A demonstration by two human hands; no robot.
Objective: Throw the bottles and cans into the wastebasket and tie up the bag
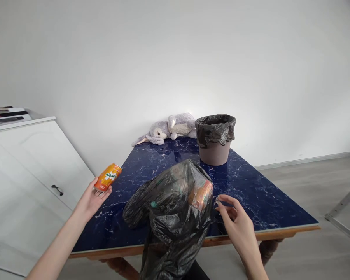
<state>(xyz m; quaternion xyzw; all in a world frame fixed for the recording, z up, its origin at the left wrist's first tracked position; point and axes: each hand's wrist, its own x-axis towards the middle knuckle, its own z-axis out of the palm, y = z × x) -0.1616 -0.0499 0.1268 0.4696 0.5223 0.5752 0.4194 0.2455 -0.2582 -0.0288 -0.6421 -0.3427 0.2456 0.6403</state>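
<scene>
In my left hand (91, 198), raised over the left side of the table, is an orange Mirinda can (108, 177), tilted, with the fingers around its lower part. A black plastic garbage bag (175, 217) bulges in front of me, partly on the table and partly hanging over its front edge. Through the thin film an orange-and-red can (202, 194) shows, along with a greenish bottle cap (154, 204); other contents are unclear. My right hand (236, 221) is at the bag's right side, thumb and forefinger pinched together at the edge of its film.
Toward the back right of the blue marbled table (265, 202) stands a mauve bin (214, 153) lined with a black bag. A grey plush rabbit (169, 128) lies against the wall. White cabinets (32, 167) are at the left, and a metal frame (342, 202) stands at the right.
</scene>
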